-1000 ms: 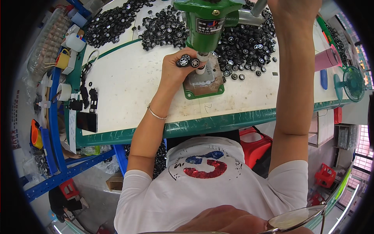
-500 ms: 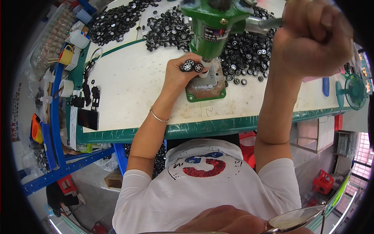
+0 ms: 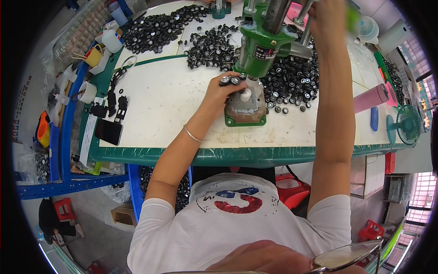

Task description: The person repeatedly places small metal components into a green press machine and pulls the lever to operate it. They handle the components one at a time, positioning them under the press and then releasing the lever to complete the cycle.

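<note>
My left hand (image 3: pixel 222 87) is closed around small black wheels (image 3: pixel 231 81) with silver hubs, some apparently joined in pairs. Its fingertips reach a white round peg (image 3: pixel 245 95) on the base plate (image 3: pixel 245 119) of a green hand press (image 3: pixel 262 48). Above the peg is the press's ram, partly hidden behind the fingers. My right arm is stretched up, and my right hand (image 3: pixel 327 13) is at the upper edge beside the metal lever (image 3: pixel 307 33). Its fingers are cut off from view, so its grip on the lever cannot be made out.
Heaps of black wheels (image 3: pixel 153 33) lie behind and to the right of the press. At left are a phone (image 3: pixel 108 132), black plastic parts (image 3: pixel 121 108) and a blue rack (image 3: pixel 67 137). A pink tumbler (image 3: pixel 372 98) and a green fan (image 3: pixel 407 124) stand at right.
My right hand has gone up and away, swinging the lever upward. The press ram has lifted, showing the white peg. My left hand still holds wheels beside it; the whole view has shifted a little.
</note>
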The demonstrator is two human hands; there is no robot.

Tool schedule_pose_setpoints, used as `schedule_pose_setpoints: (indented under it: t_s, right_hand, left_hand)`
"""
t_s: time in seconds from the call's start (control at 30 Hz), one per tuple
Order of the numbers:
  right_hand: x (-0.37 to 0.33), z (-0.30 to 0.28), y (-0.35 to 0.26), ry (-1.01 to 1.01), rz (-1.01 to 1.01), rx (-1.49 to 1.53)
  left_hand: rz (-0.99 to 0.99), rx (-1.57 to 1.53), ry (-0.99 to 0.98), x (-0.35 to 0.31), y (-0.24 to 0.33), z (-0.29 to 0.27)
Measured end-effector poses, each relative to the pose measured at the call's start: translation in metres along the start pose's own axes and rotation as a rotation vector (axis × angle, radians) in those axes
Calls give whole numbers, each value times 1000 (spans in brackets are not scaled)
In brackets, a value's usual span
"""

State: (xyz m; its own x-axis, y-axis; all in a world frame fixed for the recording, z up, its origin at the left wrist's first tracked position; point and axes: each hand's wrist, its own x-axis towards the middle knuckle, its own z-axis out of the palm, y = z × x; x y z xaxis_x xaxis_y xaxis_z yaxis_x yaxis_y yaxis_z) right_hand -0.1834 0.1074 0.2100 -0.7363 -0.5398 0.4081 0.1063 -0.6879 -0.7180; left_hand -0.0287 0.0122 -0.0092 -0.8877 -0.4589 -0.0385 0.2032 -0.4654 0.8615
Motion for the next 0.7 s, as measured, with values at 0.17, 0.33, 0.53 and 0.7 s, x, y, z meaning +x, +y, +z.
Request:
schedule_pose_setpoints:
  t_s: [0.17,0.33,0.53,0.7]
  right_hand:
    - [19,-41,3,-112,-5,-247]
    - [-28,-62,23,201,-252,-540]
    - [-116,-158,34,190,187,-940]
    - [-183,-188,60,-144,175,-1390]
  left_hand:
    - [32,19,160,23,7,-38]
    - [188,852,176,48,11,-71]
    - [601,1342,73,77,-6,-89]
    - [545,1131,52,68,-2,-106]
